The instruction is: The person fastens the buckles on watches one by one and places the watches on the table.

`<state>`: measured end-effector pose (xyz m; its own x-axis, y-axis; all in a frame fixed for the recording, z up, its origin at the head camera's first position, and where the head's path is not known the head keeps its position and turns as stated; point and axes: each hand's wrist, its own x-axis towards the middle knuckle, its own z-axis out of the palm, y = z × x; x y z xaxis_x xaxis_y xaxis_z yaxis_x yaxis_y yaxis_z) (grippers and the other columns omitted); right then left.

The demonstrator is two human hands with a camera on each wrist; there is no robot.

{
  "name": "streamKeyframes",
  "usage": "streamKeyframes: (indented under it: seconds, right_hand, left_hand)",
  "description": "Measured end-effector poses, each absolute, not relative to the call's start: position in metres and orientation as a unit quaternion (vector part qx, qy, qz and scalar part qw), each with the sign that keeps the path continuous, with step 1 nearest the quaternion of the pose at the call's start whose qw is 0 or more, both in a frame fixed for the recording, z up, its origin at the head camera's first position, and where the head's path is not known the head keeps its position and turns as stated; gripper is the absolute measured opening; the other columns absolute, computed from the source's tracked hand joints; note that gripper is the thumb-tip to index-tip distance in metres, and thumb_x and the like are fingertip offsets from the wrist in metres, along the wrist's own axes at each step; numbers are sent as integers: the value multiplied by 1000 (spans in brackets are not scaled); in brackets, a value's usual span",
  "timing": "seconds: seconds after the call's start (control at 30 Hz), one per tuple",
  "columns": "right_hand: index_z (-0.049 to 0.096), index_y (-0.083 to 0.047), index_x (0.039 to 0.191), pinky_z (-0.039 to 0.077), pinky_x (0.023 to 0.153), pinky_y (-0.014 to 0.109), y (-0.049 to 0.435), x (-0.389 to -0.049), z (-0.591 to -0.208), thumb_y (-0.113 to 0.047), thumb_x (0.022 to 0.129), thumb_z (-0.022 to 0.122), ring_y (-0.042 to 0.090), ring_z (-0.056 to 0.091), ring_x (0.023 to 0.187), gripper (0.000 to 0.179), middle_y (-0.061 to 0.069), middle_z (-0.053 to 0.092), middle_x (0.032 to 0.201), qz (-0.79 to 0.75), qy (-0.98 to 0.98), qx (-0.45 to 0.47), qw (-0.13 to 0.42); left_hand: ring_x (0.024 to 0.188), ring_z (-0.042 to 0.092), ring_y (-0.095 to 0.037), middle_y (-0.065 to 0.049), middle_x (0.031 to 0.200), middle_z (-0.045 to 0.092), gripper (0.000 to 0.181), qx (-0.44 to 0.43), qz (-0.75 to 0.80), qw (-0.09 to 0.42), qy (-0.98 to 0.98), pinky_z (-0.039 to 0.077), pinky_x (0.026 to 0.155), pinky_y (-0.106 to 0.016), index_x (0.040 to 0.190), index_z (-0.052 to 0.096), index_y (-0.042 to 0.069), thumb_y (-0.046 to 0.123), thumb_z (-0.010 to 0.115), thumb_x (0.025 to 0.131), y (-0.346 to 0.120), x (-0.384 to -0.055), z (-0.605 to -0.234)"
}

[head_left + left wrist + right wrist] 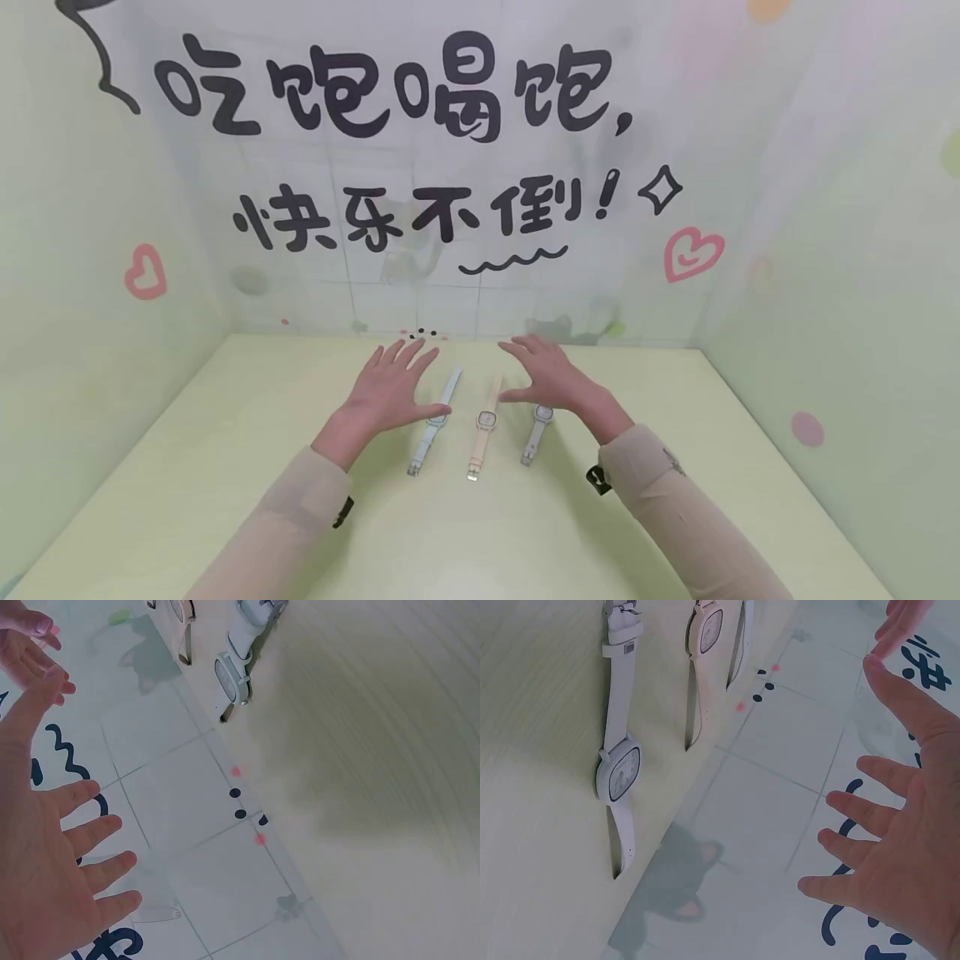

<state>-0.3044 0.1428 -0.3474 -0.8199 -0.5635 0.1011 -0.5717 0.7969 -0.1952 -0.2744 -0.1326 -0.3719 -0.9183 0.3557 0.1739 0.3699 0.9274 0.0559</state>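
Three wristwatches lie side by side on the table, straps stretched out and buckles toward me. In the head view the light blue watch (429, 440) is on the left, the peach watch (486, 421) in the middle and the pale grey-lilac watch (537, 432) on the right. My left hand (386, 390) is held above the table with its fingers spread, its thumb overlapping the blue watch. Over the grey-lilac watch is my right hand (551, 377), fingers extended and thumb toward the peach watch. Both wrist views show bare palms, with the watches apart from the fingers.
The pale yellow table (420, 533) is enclosed by a printed back wall (420, 300) and side walls (840, 350) with hearts and dots. Large dark lettering covers the back wall. A black strap piece (598, 479) hangs under the right cuff, another (342, 512) under the left.
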Motion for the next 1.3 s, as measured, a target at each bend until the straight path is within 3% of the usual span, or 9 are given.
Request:
streamKeyframes:
  seconds: [0.3,0.57,0.87,1.3]
  right_hand:
    - [49,-8,145,31,119,56,136,-307,-349,-37,88,75,39,40,142,69,21,43,153,107,-942,318,13]
    - [52,-9,143,34,120,50,127,-309,-354,-34,89,75,36,40,143,64,18,44,153,106,-943,315,-6]
    - [56,-10,139,36,118,48,117,-309,-362,-31,89,76,35,43,141,58,17,48,151,113,-942,317,-15]
    - [58,-10,138,38,118,47,109,-311,-365,-29,90,74,34,44,140,53,16,48,151,115,-943,312,-29]
  left_hand:
    - [141,41,-40,-14,156,42,87,-193,-36,66,-978,25,122,-58,152,41,13,64,65,85,-126,-272,-376]
    - [133,51,-37,-13,146,53,78,-194,-40,47,-979,39,116,-51,144,52,11,60,68,85,-123,-270,-377]
    - [121,60,-33,-12,137,60,70,-193,-36,28,-980,55,95,-47,135,60,12,58,71,84,-122,-266,-380]
    - [116,64,-27,-8,132,64,61,-185,-50,-13,-981,59,86,-43,132,63,16,54,72,85,-123,-263,-389]
